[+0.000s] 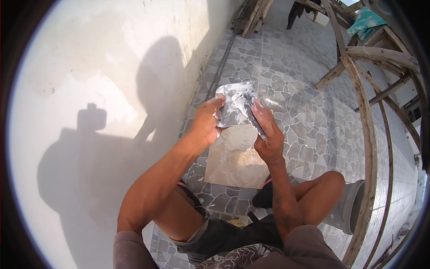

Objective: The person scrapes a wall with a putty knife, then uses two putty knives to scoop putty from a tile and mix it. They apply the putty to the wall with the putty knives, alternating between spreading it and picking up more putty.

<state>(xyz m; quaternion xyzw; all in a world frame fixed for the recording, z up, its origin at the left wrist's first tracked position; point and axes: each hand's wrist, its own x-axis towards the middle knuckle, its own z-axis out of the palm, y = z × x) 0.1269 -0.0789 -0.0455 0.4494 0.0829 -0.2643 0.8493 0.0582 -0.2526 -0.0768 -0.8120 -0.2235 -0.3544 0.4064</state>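
Note:
A flat plate (229,117) smeared with white paste is in my left hand (207,120), the thumb on its upper face at the left edge. My right hand (270,132) is closed on a thin, paste-covered blade (255,117) tilted against the plate's right side. The fingers of my right hand are whitened with paste. Below both hands, a square beige board (237,163) with a pale powdery patch lies on the floor between my feet.
A pale wall (103,58) with shadows on it rises at the left. Stone-patterned tiles (309,116) cover the floor. A wooden frame (367,125) with a teal cloth (365,23) stands at the right. A grey bucket (351,208) is beside my right knee.

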